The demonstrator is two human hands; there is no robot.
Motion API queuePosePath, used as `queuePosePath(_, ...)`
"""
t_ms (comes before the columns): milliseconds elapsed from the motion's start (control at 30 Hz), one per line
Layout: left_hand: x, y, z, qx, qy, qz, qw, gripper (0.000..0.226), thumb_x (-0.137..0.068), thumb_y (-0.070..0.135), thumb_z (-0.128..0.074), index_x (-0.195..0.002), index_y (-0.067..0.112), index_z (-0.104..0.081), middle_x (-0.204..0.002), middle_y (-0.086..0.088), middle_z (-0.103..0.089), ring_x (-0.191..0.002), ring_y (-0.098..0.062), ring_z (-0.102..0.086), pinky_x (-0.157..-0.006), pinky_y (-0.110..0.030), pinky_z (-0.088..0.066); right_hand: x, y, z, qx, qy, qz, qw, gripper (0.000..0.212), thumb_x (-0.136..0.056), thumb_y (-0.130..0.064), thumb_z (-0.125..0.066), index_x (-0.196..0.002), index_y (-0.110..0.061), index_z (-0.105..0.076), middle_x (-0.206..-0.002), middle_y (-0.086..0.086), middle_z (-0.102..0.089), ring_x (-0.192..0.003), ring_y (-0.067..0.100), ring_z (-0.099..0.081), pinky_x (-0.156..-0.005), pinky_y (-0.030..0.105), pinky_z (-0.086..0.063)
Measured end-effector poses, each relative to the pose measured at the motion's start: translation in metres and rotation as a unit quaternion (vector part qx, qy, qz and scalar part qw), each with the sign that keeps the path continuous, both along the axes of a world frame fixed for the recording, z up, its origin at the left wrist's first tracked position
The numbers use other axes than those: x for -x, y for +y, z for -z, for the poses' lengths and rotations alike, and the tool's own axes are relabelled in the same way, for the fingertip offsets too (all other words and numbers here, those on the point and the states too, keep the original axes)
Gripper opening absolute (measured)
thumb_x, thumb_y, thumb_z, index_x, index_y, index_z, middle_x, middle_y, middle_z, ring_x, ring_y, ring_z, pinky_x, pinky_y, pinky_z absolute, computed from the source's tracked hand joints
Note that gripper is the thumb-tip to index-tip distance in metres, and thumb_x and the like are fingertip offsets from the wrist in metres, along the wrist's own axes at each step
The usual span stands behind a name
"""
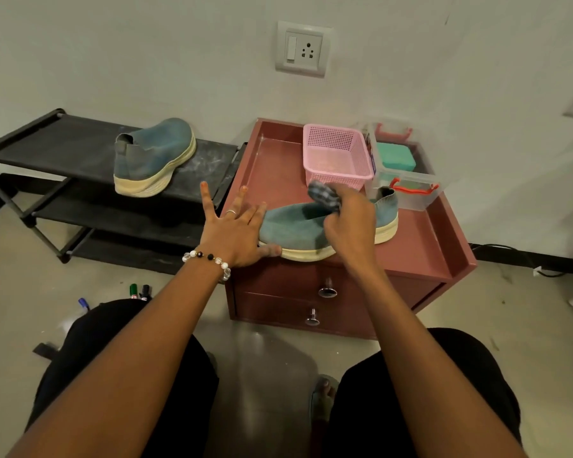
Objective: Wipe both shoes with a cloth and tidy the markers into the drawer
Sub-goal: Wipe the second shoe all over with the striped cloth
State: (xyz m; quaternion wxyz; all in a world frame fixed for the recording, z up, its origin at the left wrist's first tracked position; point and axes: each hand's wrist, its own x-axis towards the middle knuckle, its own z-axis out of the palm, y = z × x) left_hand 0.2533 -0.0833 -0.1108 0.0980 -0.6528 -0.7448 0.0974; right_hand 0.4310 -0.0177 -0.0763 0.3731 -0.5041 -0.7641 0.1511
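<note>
left hand (234,231): fingers spread, bracing shoe (295,226) toe
right hand (349,223): clutches cloth (323,195)
risk: shoe slides off cabinet (420,246), centre frame

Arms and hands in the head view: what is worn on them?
Both forearms are bare, with no sleeves in view. The left hand has a silver ring on one finger and a bracelet of white, clear and black beads at the wrist. The right hand shows nothing worn.
</note>
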Motion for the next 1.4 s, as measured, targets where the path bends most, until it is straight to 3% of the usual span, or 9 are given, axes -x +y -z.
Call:
queuePosePath(100,0.006,0.001,-0.004,0.018,0.021,-0.003,1.000,0.098,-0.076,0.083,-0.008,-0.153,0.023,-0.003,-0.159,0.007,-0.015,-0.144,-0.022,0.022,-0.087,-0.074,0.028,0.018,-0.005,0.011,0.002,0.041,-0.009,0.999,0.057,-0.073,0.013,-0.048,-0.123,-0.009,-0.059,-0.115,0.007,-0.065,-0.107,0.022,-0.057,-0.092,0.034,-0.047)
queuePosePath(267,0.007,-0.001,0.001,0.022,0.024,-0.002,0.999,0.098,-0.075,0.084,-0.007,-0.152,0.024,-0.010,-0.156,0.007,-0.024,-0.143,-0.022,0.023,-0.084,-0.072,0.033,0.044,-0.018,0.049,0.084,-0.207,-0.095,0.970,0.064,-0.083,-0.009,-0.054,-0.144,-0.007,-0.036,-0.149,0.016,-0.035,-0.140,0.029,-0.028,-0.113,0.041,-0.025)
queuePosePath(400,0.004,-0.004,0.004,0.027,0.088,0.022,0.995,0.095,-0.078,0.079,0.000,-0.152,0.021,-0.008,-0.159,0.004,-0.013,-0.143,-0.022,0.024,-0.091,-0.075,0.026,0.040,-0.027,0.032,0.118,-0.196,-0.187,0.955,0.067,-0.076,-0.027,-0.047,-0.140,-0.009,-0.042,-0.142,0.013,-0.046,-0.131,0.027,-0.040,-0.109,0.034,-0.030)
queuePosePath(500,0.003,-0.005,0.007,0.030,0.116,0.029,0.992,0.095,-0.079,0.080,0.000,-0.152,0.020,0.000,-0.160,0.003,-0.003,-0.142,-0.021,0.026,-0.094,-0.074,0.025,0.025,-0.023,0.027,0.142,-0.190,-0.264,0.935,0.052,-0.081,-0.012,-0.052,-0.134,-0.015,-0.053,-0.133,0.011,-0.056,-0.124,0.027,-0.049,-0.104,0.032,-0.036)
queuePosePath(767,0.004,0.000,0.003,0.031,0.055,0.007,0.998,0.095,-0.079,0.082,-0.009,-0.153,0.022,-0.007,-0.160,-0.001,-0.006,-0.142,-0.018,0.026,-0.090,-0.073,0.025,0.044,-0.023,0.048,0.013,-0.287,-0.122,0.950,0.049,-0.081,-0.025,-0.064,-0.128,-0.015,-0.055,-0.129,0.008,-0.057,-0.127,0.030,-0.044,-0.101,0.040,-0.036)
queuePosePath(1000,0.007,-0.001,0.001,0.016,0.016,0.011,1.000,0.095,-0.077,0.083,-0.025,-0.151,0.025,-0.011,-0.159,-0.008,-0.010,-0.144,-0.016,0.022,-0.094,-0.073,0.023,0.024,-0.008,0.008,0.254,-0.141,-0.236,0.927,0.039,-0.083,0.003,-0.047,-0.111,-0.015,-0.068,-0.112,0.006,-0.069,-0.106,0.021,-0.061,-0.094,0.033,-0.046)
queuePosePath(1133,0.008,0.000,0.004,0.002,-0.016,0.007,1.000,0.089,-0.077,0.084,-0.022,-0.150,0.035,-0.011,-0.159,-0.015,-0.006,-0.145,-0.015,0.019,-0.095,-0.073,0.023,0.009,-0.003,-0.004,0.362,0.023,-0.238,0.901,0.036,-0.083,0.015,-0.043,-0.100,-0.003,-0.069,-0.091,0.005,-0.071,-0.083,0.010,-0.067,-0.069,0.018,-0.053)
queuePosePath(1300,0.006,0.000,0.001,0.003,-0.037,-0.004,0.999,0.089,-0.073,0.087,-0.020,-0.149,0.042,-0.008,-0.158,-0.018,0.003,-0.145,-0.016,0.018,-0.094,-0.073,0.024,0.008,0.006,-0.009,0.129,0.216,0.032,0.967,0.040,-0.080,0.008,-0.041,-0.107,-0.010,-0.064,-0.094,-0.003,-0.064,-0.090,0.015,-0.057,-0.078,0.025,-0.047)
queuePosePath(1400,0.006,0.001,0.004,-0.002,-0.013,0.000,1.000,0.092,-0.071,0.088,-0.012,-0.149,0.040,-0.010,-0.159,-0.014,-0.007,-0.145,-0.015,0.019,-0.093,-0.073,0.025,0.027,-0.012,0.007,0.090,0.158,0.023,0.983,0.043,-0.082,0.007,-0.047,-0.121,-0.008,-0.057,-0.101,-0.001,-0.062,-0.093,0.016,-0.055,-0.078,0.020,-0.039)
